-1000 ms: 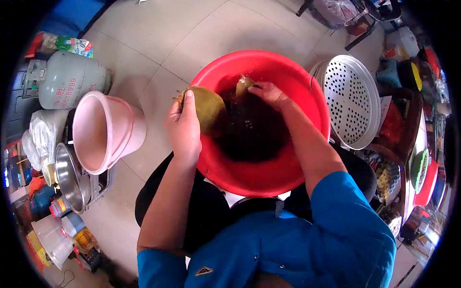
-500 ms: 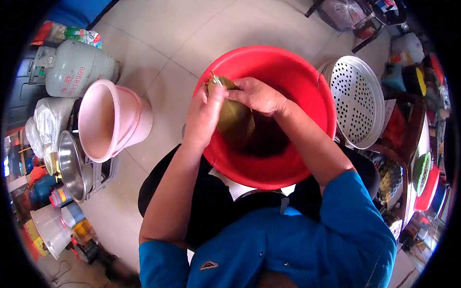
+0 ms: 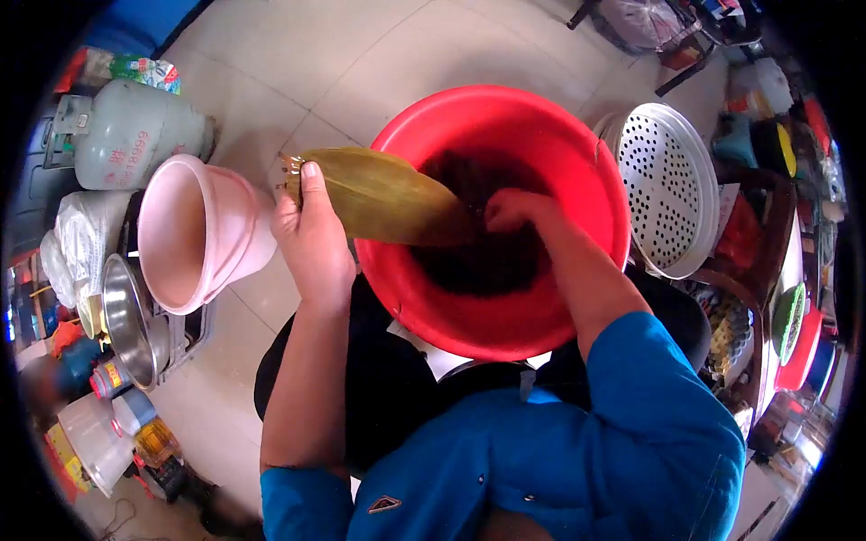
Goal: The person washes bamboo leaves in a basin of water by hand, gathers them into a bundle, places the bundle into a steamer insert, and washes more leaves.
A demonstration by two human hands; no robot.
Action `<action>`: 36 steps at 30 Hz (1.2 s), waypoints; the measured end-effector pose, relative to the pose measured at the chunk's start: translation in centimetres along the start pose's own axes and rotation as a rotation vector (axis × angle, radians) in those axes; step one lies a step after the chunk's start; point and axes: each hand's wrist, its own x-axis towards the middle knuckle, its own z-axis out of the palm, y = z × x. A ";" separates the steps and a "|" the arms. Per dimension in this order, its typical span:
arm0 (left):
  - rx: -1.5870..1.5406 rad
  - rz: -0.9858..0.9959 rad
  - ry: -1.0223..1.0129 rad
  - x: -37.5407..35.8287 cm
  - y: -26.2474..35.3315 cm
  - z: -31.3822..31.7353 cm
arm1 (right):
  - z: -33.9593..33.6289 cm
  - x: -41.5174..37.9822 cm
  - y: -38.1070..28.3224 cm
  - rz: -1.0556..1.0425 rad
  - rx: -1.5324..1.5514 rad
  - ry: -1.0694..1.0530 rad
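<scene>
A stack of long olive-green leaves (image 3: pixel 388 197), which look like bamboo leaves, is pinched at its stem ends by my left hand (image 3: pixel 314 239). The thumb lies on top of the stack, and the stems poke out past it. The broad ends of the leaves reach over the red tub (image 3: pixel 591 171). Inside that tub, my right hand (image 3: pixel 516 209) is curled closed, close to the leaf tips and above a dark mass (image 3: pixel 478 270). Whatever its fingers may hold is hidden in shadow.
On the left stand a pink bucket (image 3: pixel 167 234), a steel basin (image 3: pixel 126 316) and a grey gas cylinder (image 3: pixel 135 135). A perforated metal steamer tray (image 3: pixel 669 185) leans right of the tub. Wooden furniture (image 3: pixel 749 270) and cluttered goods line the right side.
Both hands were together on the leaves over the tub. My left hand has swung the leaves leftward, turning them nearly level; my right hand has let go and dropped into the tub.
</scene>
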 end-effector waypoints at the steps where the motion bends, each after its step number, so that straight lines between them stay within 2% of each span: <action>1: 0.048 0.007 -0.024 -0.2 0.3 0.1 | -0.4 1.6 1.4 0.000 0.002 -0.005; 3: 0.106 -0.010 -0.042 -0.4 -0.2 -0.2 | -0.6 4.0 2.6 -0.091 0.349 0.898; 4: 0.160 -0.018 -0.060 -0.4 -0.5 -0.3 | -0.4 4.6 2.4 -0.092 0.349 0.898; 6: 0.136 -0.015 -0.091 0.0 -1.0 -0.4 | 0.5 5.9 1.2 -0.539 0.330 1.142; 7: 0.110 -0.016 -0.123 0.0 -1.1 -0.3 | 0.9 5.5 1.1 -0.537 0.329 1.141; 9: 0.128 -0.014 -0.117 0.2 -1.0 0.1 | 0.9 5.7 1.3 -0.275 0.677 0.843; 10: 0.154 -0.021 -0.113 0.2 -0.9 0.1 | 1.0 6.1 1.7 -0.273 0.680 0.835; 12: 0.157 -0.055 -0.103 0.1 -1.3 0.1 | 1.9 6.5 3.4 -0.385 1.083 0.644; 13: 0.152 -0.072 -0.099 0.2 -1.5 0.2 | 2.1 6.9 4.4 -0.385 1.080 0.643; 15: 0.129 -0.085 -0.113 0.3 -1.8 0.4 | 2.8 7.6 6.0 -0.170 0.960 0.696; 16: 0.107 -0.100 -0.129 0.2 -1.9 0.5 | 3.4 8.4 7.0 -0.172 0.965 0.702; 18: 0.119 -0.092 -0.126 0.2 -2.0 1.0 | 3.4 10.0 7.9 -0.020 0.265 0.825; 19: 0.133 -0.096 -0.114 0.0 -2.1 1.0 | 3.1 9.1 6.6 -0.023 0.266 0.827; 21: 0.131 -0.113 -0.108 -0.1 -2.4 1.0 | 2.8 6.2 3.6 -0.109 0.820 1.102; 22: 0.124 -0.117 -0.108 0.0 -2.5 1.1 | 2.1 3.7 1.8 -0.110 0.819 1.101; 24: 0.118 -0.085 -0.108 0.0 -2.9 1.3 | 0.1 -1.9 -1.4 -0.246 1.165 0.804; 25: 0.112 -0.055 -0.106 0.0 -2.9 1.6 | -1.0 -3.5 -2.0 -0.252 1.162 0.811; 27: 0.105 -0.075 -0.089 -0.2 -2.8 2.2 | -2.7 -6.0 -3.1 -0.437 0.976 0.464; 28: 0.096 -0.099 -0.070 -0.3 -2.7 2.6 | -3.0 -8.1 -4.4 -0.441 0.974 0.469; 30: 0.109 -0.118 -0.082 -0.4 -2.2 2.9 | -3.0 -11.9 -8.1 -0.578 0.762 0.415; 31: 0.111 -0.135 -0.125 -0.5 -2.2 3.1 | -3.2 -12.6 -9.2 -0.579 0.759 0.415; 33: 0.119 -0.176 -0.216 -1.0 -2.2 3.3 | -3.1 -13.5 -11.3 -0.759 0.572 0.261; 34: 0.122 -0.178 -0.220 -1.4 -2.1 3.2 | -2.9 -14.5 -13.0 -0.769 0.573 0.274; 36: -0.169 -0.208 -0.307 -2.0 -1.8 3.0 | -2.9 -14.4 -14.6 -0.828 0.638 0.359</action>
